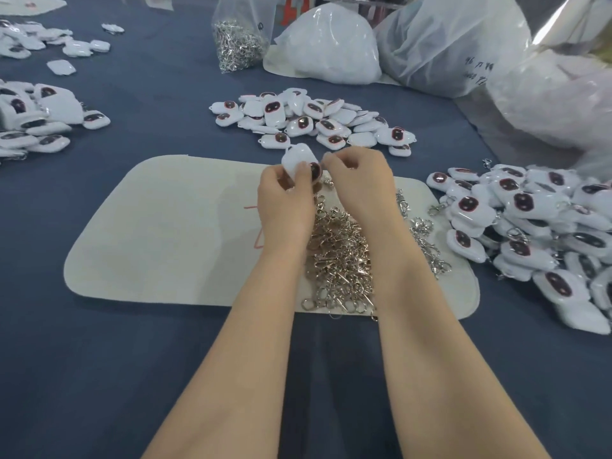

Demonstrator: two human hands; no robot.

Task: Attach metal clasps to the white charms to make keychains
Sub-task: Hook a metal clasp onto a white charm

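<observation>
My left hand [284, 193] grips a white charm [299, 159] with a dark oval face, lifted above the far edge of a cream felt mat [159, 233]. My right hand [359, 180] is right beside it, fingers curled and pinching at the charm's edge; a metal clasp [328, 182] dangles just below between the hands. A heap of loose silver clasps [341, 260] lies on the mat under my forearms. A pile of white charms [314, 119] sits just beyond the hands.
A large pile of charms with clasps [536, 226] lies at the right. More charms [36, 120] are heaped at the left. A clear bag of clasps [238, 44] and big plastic bags [447, 44] stand at the back on the blue cloth [99, 359].
</observation>
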